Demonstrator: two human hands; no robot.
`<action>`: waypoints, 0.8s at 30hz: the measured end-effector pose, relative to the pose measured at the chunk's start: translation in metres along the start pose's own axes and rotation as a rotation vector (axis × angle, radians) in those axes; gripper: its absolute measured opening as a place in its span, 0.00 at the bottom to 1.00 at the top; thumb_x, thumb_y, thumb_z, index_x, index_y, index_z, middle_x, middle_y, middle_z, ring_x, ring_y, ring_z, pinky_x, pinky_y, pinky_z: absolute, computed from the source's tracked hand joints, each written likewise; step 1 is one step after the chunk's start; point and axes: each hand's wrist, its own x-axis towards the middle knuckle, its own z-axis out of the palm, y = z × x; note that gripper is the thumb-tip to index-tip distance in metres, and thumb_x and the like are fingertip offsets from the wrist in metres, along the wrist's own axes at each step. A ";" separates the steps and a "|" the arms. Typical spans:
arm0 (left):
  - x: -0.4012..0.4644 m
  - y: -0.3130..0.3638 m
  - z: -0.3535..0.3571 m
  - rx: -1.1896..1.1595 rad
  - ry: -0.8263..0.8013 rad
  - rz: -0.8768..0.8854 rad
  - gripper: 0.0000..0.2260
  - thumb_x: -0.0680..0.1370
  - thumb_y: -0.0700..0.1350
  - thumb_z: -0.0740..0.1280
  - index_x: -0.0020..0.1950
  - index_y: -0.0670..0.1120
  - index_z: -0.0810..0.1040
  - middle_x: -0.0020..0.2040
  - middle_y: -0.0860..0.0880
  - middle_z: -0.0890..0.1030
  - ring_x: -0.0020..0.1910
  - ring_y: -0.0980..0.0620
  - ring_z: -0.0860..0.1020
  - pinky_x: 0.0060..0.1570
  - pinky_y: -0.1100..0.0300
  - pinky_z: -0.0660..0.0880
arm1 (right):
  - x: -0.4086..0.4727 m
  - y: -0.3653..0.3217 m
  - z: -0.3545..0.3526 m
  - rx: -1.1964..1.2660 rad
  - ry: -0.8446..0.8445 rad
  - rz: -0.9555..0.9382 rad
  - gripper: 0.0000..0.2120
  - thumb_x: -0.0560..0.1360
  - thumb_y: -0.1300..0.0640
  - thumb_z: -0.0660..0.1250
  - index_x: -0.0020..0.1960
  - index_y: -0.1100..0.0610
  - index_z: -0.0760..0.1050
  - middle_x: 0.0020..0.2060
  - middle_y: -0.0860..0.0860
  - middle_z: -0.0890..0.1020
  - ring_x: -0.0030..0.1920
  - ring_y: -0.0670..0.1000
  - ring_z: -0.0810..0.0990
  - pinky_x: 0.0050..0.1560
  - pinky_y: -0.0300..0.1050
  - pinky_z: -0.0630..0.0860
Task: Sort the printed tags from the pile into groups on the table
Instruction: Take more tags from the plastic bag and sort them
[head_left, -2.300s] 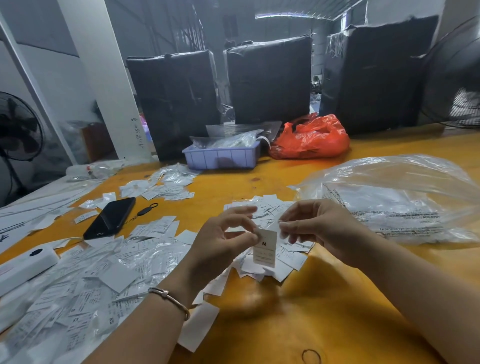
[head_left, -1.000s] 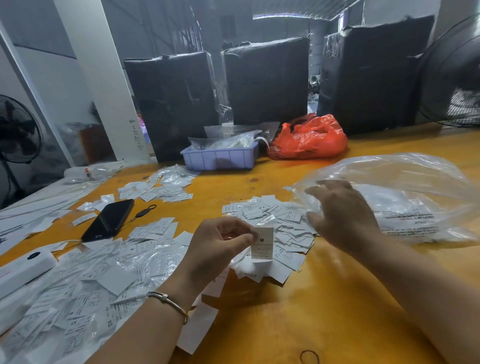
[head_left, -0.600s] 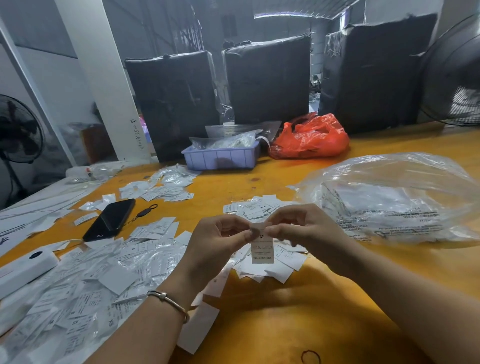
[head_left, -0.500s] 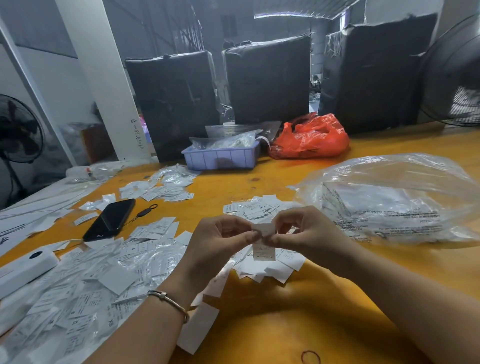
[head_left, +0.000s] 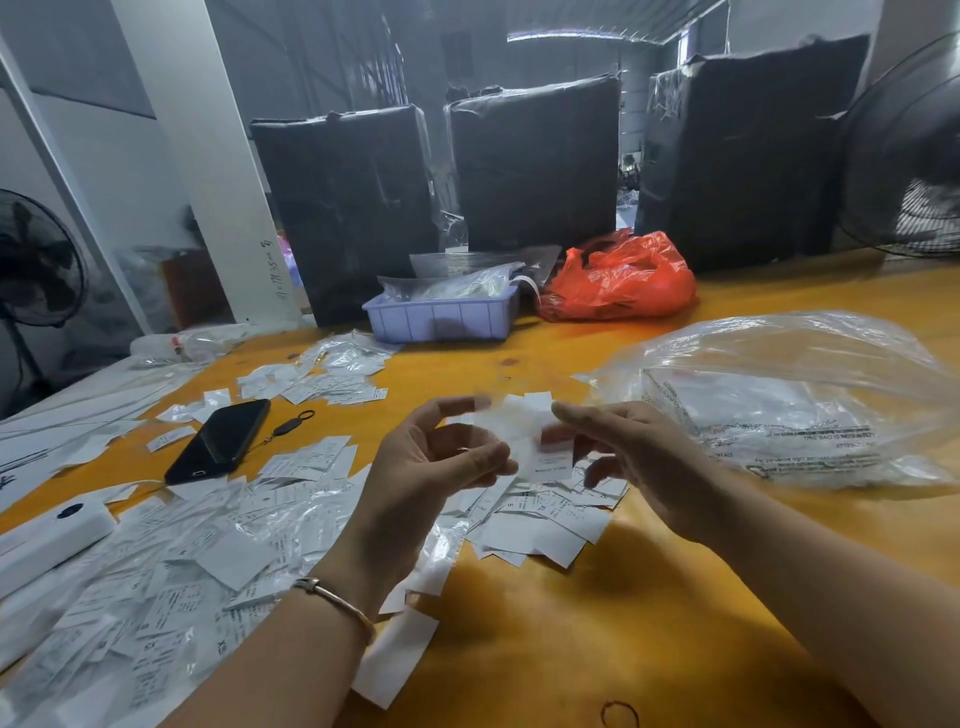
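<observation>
Two hands, left hand (head_left: 431, 467) and right hand (head_left: 639, 462), fingers loosely spread; blurred tag (head_left: 550, 460) between them.

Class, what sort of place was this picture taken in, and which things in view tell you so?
Probably a garment-packing workshop or warehouse: loose printed size tags cover the orange table, large black-wrapped bales stand behind, and industrial fans flank it.

- Three black-wrapped bales (head_left: 535, 166)
- Two fans (head_left: 36, 260)
- One phone (head_left: 221, 439)
- One lilac tray (head_left: 441, 319)
- One red bag (head_left: 621, 278)
- Printed tags (head_left: 540, 525) — too many to count
</observation>
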 end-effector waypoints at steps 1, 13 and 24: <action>-0.001 0.000 0.001 0.035 -0.008 -0.001 0.23 0.66 0.45 0.76 0.60 0.46 0.77 0.43 0.44 0.85 0.45 0.45 0.85 0.44 0.60 0.81 | -0.001 -0.001 0.001 0.015 -0.018 -0.015 0.22 0.69 0.39 0.68 0.47 0.58 0.84 0.43 0.53 0.85 0.40 0.47 0.79 0.36 0.36 0.72; 0.000 -0.005 0.003 0.190 -0.082 -0.010 0.02 0.75 0.41 0.71 0.44 0.45 0.84 0.38 0.46 0.85 0.38 0.52 0.83 0.40 0.64 0.79 | -0.009 -0.016 0.000 -0.537 0.013 -0.539 0.25 0.62 0.35 0.72 0.49 0.55 0.83 0.40 0.46 0.83 0.38 0.45 0.79 0.36 0.40 0.74; -0.002 -0.006 0.003 0.328 -0.278 -0.055 0.07 0.73 0.45 0.74 0.42 0.41 0.84 0.36 0.44 0.84 0.37 0.50 0.83 0.39 0.62 0.78 | -0.003 -0.007 0.005 -0.561 0.099 -0.449 0.07 0.72 0.58 0.73 0.37 0.60 0.82 0.28 0.47 0.79 0.29 0.41 0.72 0.32 0.34 0.68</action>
